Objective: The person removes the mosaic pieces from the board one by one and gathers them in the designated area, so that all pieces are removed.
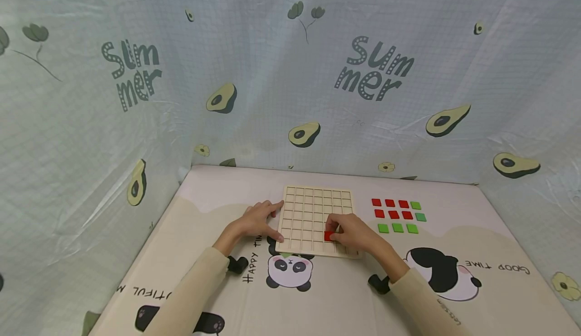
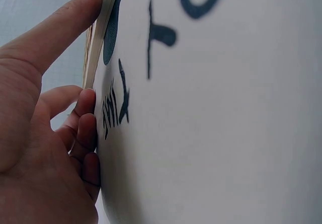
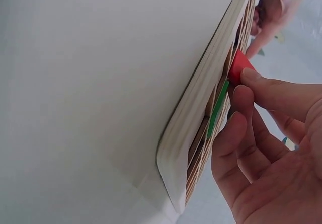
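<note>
A pale wooden grid board lies on the table, divided into small square cells. My left hand is at its left side, with the thumb and index finger spread along the edge. In the left wrist view, the thumb presses the board's rim and the other fingers bend loosely beside it. Over the lower right cells, my right hand pinches a red square tile between thumb and fingers. Seen from the right wrist, this red tile is tilted at the grid, and a green tile stands in the board beside it.
To the right of the board, red tiles and green tiles lie in loose rows on the table. The tablecloth bears printed pandas and lettering. Patterned sheeting hangs behind and on both sides.
</note>
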Tool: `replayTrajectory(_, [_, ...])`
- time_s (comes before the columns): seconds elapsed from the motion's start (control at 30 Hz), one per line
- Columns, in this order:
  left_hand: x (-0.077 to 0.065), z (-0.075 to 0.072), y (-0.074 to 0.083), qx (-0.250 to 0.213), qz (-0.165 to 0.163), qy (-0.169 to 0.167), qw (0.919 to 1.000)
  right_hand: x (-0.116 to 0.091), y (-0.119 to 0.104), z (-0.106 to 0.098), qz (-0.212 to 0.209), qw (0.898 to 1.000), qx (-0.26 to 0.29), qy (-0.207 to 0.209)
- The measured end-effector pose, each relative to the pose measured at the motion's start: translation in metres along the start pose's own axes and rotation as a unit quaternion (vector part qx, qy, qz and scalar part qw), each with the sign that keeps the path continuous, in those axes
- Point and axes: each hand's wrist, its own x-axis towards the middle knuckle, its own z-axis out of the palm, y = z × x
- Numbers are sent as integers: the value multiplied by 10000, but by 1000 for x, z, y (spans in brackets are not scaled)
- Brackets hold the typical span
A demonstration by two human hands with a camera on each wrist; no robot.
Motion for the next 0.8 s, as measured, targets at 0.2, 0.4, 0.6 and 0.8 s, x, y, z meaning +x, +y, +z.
replayTrajectory(0.2, [0,0,1,-15,8,-4,10000,-1,3,-1,-128,9999,90,35])
replayTrajectory(0.4, [0,-1,1,-23,1,-7,10000,-5,5,-5,-260,9995,160,113])
replayTrajectory(0.6, [-1,-1,3,-10,-13,-22,10000,-9,10,-11,-326,9988,335,143])
replayTrajectory(0.8, [-1,-1,3,-23,-38,-9,10000,-15,13,-18,-387,9986,284,233])
